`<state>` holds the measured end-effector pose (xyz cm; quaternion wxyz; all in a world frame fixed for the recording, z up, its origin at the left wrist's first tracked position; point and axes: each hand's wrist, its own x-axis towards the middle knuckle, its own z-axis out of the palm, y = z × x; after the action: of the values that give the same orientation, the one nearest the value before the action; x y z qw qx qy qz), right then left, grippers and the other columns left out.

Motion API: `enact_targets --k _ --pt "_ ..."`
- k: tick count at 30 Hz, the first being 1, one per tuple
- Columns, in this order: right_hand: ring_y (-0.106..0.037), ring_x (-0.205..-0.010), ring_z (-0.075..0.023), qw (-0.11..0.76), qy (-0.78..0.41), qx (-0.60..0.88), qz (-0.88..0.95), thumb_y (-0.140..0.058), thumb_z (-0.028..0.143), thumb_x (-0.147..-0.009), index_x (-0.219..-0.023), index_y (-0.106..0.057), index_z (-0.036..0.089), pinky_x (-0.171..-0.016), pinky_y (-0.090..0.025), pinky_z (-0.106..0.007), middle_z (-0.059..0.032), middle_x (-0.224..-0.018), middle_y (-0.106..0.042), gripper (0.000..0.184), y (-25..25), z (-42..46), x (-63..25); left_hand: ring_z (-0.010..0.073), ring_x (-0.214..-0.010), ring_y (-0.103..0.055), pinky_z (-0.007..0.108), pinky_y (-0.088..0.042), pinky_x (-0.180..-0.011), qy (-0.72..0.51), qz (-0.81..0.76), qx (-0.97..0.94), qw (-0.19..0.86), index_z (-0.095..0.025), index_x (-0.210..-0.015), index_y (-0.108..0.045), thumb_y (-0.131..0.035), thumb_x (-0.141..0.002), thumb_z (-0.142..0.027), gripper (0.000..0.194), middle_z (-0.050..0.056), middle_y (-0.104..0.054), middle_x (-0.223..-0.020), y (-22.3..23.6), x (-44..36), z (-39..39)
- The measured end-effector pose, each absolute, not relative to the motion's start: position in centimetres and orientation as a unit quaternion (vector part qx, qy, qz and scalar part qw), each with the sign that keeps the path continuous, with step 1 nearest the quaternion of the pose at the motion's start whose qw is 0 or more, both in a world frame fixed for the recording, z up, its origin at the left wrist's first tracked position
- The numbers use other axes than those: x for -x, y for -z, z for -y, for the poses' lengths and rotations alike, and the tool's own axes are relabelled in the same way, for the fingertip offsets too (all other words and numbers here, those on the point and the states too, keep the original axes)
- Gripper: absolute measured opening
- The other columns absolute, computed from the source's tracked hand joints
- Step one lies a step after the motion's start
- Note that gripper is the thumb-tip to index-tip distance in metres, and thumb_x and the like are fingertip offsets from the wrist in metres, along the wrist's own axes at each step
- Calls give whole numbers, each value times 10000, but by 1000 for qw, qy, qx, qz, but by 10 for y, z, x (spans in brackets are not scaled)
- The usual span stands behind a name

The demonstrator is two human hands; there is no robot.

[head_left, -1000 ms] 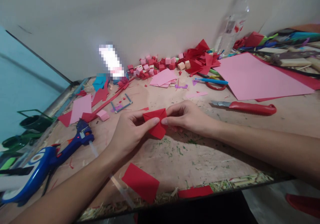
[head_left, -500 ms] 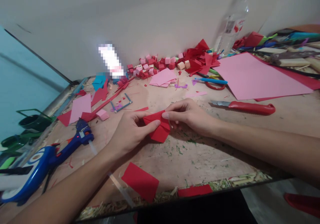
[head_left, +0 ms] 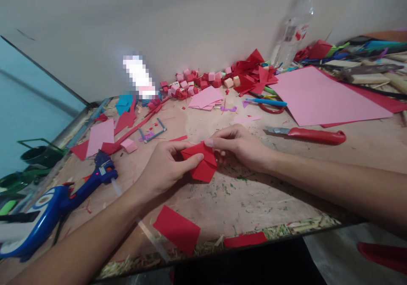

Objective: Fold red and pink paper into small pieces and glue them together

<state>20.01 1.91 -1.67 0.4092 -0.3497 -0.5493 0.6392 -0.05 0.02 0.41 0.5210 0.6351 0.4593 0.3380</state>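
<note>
Between my two hands is a partly folded piece of red paper (head_left: 203, 169), held just above the tabletop. My left hand (head_left: 168, 164) pinches its left side, thumb lying on top and fingers underneath. At the upper right corner, my right hand (head_left: 237, 146) grips the same paper between thumb and forefinger; its other fingers curl behind and are partly hidden. A flat red paper piece (head_left: 178, 230) lies nearer the table's front edge. To the right rests a utility knife (head_left: 314, 135) with a red handle, its blade pointing left.
A blue glue gun (head_left: 85, 187) lies at left. Small paper cubes (head_left: 190, 83) and red scraps (head_left: 254, 75) line the wall near a plastic bottle (head_left: 294, 34). Large pink sheets (head_left: 327, 98) and scissors (head_left: 271, 108) are at right. A glowing blurred rectangle (head_left: 140, 77) leans behind.
Both hands stay on the red paper with almost no movement. The whole view has shifted slightly, so things sit a little further left.
</note>
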Motion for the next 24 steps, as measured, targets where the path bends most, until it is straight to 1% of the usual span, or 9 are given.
enact_targets --k 3,6,11,16,20,24 --pt "-535 -492 -91 412 -640 342 551 -786 441 -812 -594 -656 155 -479 -386 -218 2 -546 -610 382 19 -21 -201 141 -620 -655 217 -529 -545 -355 -459 -647 495 -172 -830 -819 -781 -814 -281 116 33 -775 -765 -3 1 -2" --pt "-550 -512 -101 391 -637 347 567 -807 442 -787 -651 -694 155 -489 -411 -225 5 -571 -621 337 18 -22 -202 176 -687 -699 248 -565 -592 -379 -458 -651 473 -178 -849 -828 -779 -816 -288 125 50 -798 -817 -2 0 -3" --pt "-583 -529 -115 358 -623 354 598 -810 383 -792 -733 -742 152 -492 -419 -230 -8 -594 -667 248 18 -22 -202 165 -625 -685 246 -562 -563 -408 -475 -633 455 -181 -802 -808 -797 -800 -322 141 34 -777 -757 -2 0 -4" --pt "-602 -513 -120 353 -624 360 597 -778 382 -828 -727 -739 148 -497 -426 -229 -19 -565 -679 258 20 -22 -200 171 -620 -698 251 -588 -550 -412 -492 -601 477 -173 -828 -807 -808 -784 -339 171 39 -784 -777 -4 0 -3" --pt "-618 -521 -123 340 -628 364 598 -810 407 -803 -747 -747 147 -499 -438 -228 -17 -578 -688 274 17 -22 -200 197 -606 -712 284 -619 -518 -419 -497 -562 512 -166 -820 -788 -822 -764 -339 185 31 -768 -732 -3 -1 -3" --pt "-602 -500 -119 344 -634 354 595 -837 440 -773 -706 -729 152 -500 -446 -234 -9 -552 -672 315 15 -21 -199 218 -616 -729 319 -641 -520 -427 -496 -533 535 -153 -853 -780 -839 -756 -373 247 56 -780 -769 -2 -1 -3"
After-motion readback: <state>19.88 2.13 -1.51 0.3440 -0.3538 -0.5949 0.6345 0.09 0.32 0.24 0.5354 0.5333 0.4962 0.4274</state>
